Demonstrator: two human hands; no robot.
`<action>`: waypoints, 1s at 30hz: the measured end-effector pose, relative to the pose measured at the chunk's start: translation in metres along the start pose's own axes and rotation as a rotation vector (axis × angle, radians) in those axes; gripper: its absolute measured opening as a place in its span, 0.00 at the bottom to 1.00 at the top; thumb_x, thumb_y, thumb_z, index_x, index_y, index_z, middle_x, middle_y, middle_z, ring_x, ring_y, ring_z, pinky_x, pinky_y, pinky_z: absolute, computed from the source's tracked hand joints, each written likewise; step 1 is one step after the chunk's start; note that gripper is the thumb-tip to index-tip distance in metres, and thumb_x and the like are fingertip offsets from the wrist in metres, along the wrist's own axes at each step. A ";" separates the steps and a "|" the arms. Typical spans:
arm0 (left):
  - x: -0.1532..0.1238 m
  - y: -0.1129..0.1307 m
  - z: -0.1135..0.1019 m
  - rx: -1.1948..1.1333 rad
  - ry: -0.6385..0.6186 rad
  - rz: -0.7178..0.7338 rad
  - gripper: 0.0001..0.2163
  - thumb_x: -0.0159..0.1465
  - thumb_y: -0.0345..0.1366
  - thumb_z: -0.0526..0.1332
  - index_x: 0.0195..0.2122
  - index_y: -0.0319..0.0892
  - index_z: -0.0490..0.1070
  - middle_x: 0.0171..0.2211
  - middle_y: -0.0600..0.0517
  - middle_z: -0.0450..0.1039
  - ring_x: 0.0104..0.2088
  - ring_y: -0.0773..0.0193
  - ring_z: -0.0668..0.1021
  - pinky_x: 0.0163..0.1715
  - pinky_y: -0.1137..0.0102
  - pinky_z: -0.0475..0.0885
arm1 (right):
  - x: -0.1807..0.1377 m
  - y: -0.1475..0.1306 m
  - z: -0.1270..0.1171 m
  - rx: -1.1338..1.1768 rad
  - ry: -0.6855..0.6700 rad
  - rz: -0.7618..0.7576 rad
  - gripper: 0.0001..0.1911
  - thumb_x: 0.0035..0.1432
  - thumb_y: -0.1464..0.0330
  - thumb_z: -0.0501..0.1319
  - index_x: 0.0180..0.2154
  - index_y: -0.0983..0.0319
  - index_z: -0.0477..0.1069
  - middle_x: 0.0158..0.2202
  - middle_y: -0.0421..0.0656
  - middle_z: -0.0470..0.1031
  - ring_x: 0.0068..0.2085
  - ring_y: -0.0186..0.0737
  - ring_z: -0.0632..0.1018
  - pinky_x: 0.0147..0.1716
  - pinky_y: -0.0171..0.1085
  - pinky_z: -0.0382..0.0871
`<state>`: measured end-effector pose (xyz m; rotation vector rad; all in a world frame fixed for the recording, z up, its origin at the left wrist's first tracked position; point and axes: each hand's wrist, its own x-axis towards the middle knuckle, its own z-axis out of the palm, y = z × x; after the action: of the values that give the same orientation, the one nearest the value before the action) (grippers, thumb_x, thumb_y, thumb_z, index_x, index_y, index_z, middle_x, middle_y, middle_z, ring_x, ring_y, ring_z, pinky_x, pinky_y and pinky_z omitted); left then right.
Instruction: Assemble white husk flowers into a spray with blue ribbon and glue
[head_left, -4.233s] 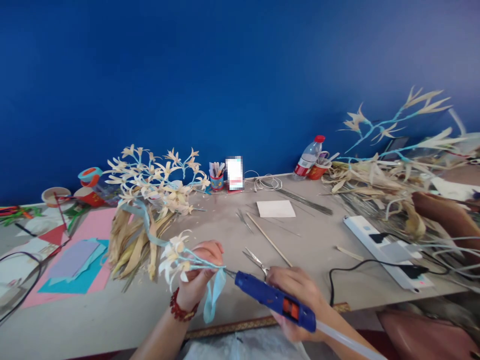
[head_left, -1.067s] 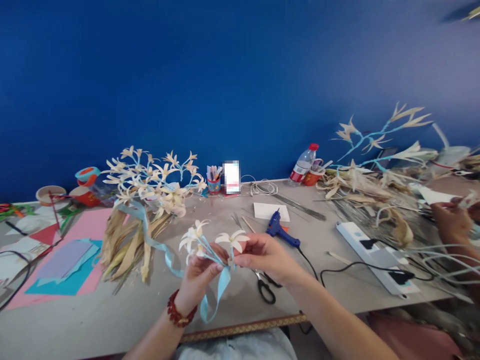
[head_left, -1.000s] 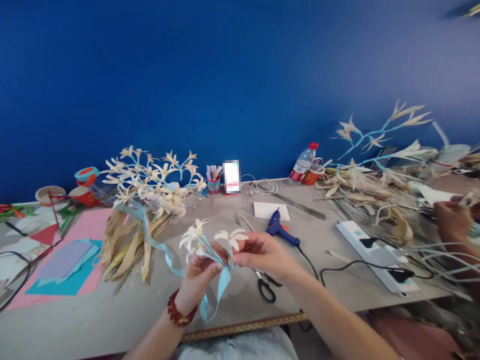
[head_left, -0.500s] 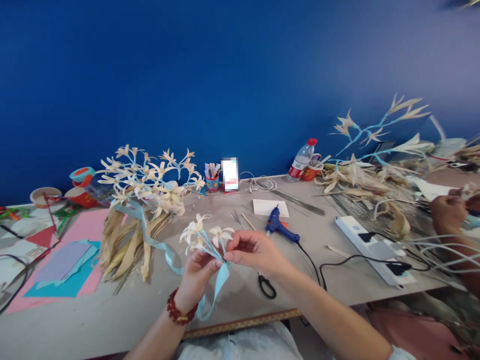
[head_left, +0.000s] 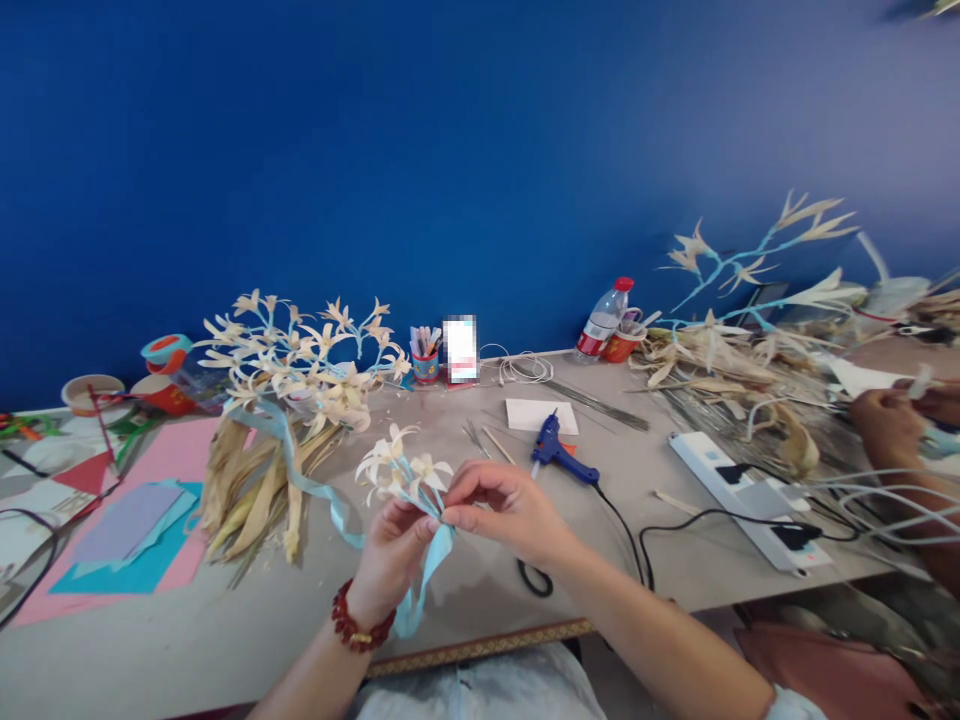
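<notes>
While the left hand (head_left: 390, 560) grips the flower sprig (head_left: 397, 472) by its stems, right hand (head_left: 510, 508) fingers (head_left: 459, 500) pinch the blue ribbon (head_left: 427, 560) there.

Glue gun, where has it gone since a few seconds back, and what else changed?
The right hand let go of the glue gun, which now lies on the table past the hands. That hand moved left to pinch the flower sprig, pushing one flower in toward the bunch. The left hand still grips the flower sprig. The power strip and bottle stayed put.
</notes>
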<state>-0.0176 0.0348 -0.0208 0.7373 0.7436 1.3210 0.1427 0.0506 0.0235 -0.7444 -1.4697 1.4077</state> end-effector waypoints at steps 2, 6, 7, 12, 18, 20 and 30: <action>-0.001 0.002 0.002 -0.005 0.004 0.003 0.12 0.42 0.39 0.76 0.26 0.42 0.78 0.23 0.53 0.79 0.25 0.64 0.79 0.29 0.70 0.74 | 0.000 -0.003 0.001 -0.017 -0.002 -0.017 0.10 0.50 0.62 0.70 0.28 0.61 0.76 0.28 0.40 0.73 0.30 0.35 0.74 0.31 0.34 0.69; -0.002 0.007 0.006 0.019 -0.001 0.011 0.13 0.42 0.39 0.76 0.27 0.41 0.79 0.22 0.53 0.77 0.23 0.68 0.75 0.23 0.75 0.69 | 0.000 -0.001 0.002 0.037 -0.007 -0.026 0.09 0.50 0.64 0.71 0.29 0.62 0.76 0.28 0.40 0.73 0.30 0.34 0.74 0.31 0.34 0.69; -0.003 0.008 0.007 0.029 -0.001 0.012 0.13 0.42 0.39 0.76 0.27 0.41 0.79 0.21 0.53 0.77 0.22 0.68 0.75 0.22 0.76 0.69 | 0.001 0.001 0.002 0.060 -0.014 -0.023 0.09 0.49 0.64 0.71 0.29 0.62 0.76 0.28 0.40 0.73 0.30 0.34 0.74 0.31 0.33 0.69; -0.004 0.011 0.007 0.064 0.019 0.021 0.12 0.42 0.39 0.76 0.27 0.42 0.79 0.22 0.53 0.77 0.23 0.67 0.76 0.24 0.74 0.71 | 0.003 0.006 0.004 0.195 -0.042 0.028 0.12 0.47 0.64 0.72 0.29 0.62 0.74 0.27 0.38 0.72 0.28 0.32 0.73 0.29 0.32 0.69; -0.004 0.007 0.004 0.071 0.045 0.051 0.13 0.42 0.39 0.76 0.26 0.41 0.78 0.24 0.52 0.78 0.23 0.66 0.77 0.28 0.71 0.74 | 0.004 0.007 0.007 0.258 -0.017 0.002 0.12 0.46 0.65 0.73 0.27 0.62 0.73 0.27 0.38 0.71 0.29 0.32 0.73 0.30 0.33 0.69; -0.004 0.005 0.004 0.073 0.051 0.066 0.12 0.43 0.39 0.75 0.26 0.40 0.78 0.24 0.52 0.78 0.25 0.64 0.77 0.31 0.70 0.75 | 0.005 0.010 0.008 0.220 0.008 -0.053 0.11 0.46 0.65 0.73 0.26 0.62 0.74 0.28 0.39 0.72 0.30 0.33 0.73 0.31 0.33 0.69; -0.004 0.006 0.000 0.170 -0.045 0.164 0.06 0.54 0.36 0.69 0.30 0.40 0.77 0.29 0.50 0.75 0.29 0.64 0.75 0.31 0.71 0.71 | -0.011 -0.005 0.002 -0.323 0.013 -0.387 0.07 0.59 0.73 0.60 0.40 0.61 0.73 0.36 0.45 0.75 0.38 0.39 0.76 0.39 0.39 0.71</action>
<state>-0.0215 0.0313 -0.0160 0.9786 0.7786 1.3952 0.1462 0.0394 0.0259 -0.6182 -1.7441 0.8835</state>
